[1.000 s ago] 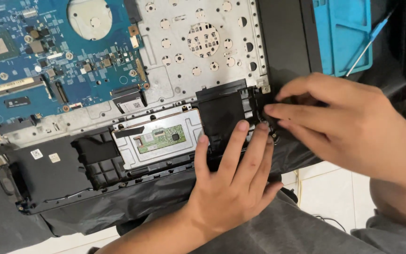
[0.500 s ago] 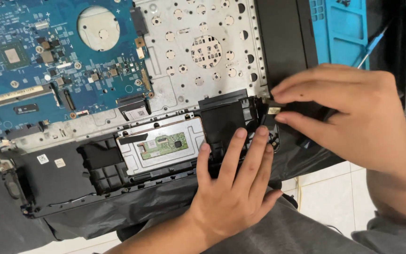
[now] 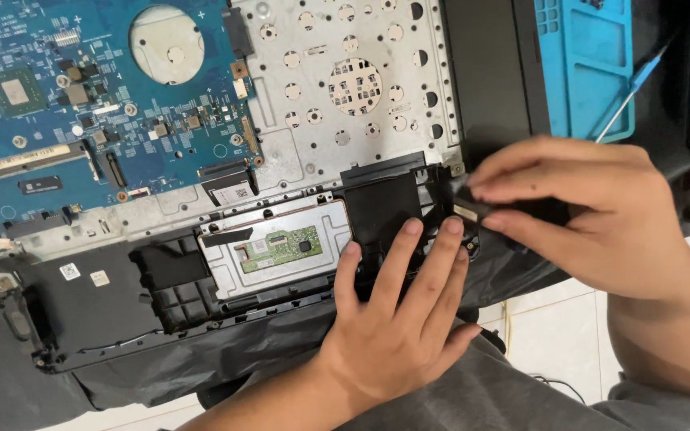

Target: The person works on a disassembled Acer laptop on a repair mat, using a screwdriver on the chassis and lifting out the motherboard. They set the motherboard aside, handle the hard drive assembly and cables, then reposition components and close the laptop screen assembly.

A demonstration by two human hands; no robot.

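Right hand [image 3: 592, 215] pinches a small black part [image 3: 473, 209] at the laptop chassis [image 3: 89, 303] edge. Left hand [image 3: 397, 319], fingers spread flat beside it, braces the chassis; seating likely needs careful alignment.

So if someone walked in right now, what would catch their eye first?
Probably the opened laptop lying across the person's lap, its blue circuit board bare at the upper left. Next, the two hands at its lower right corner: the left hand presses flat on the black frame, while the right hand pinches a small black part at the edge.
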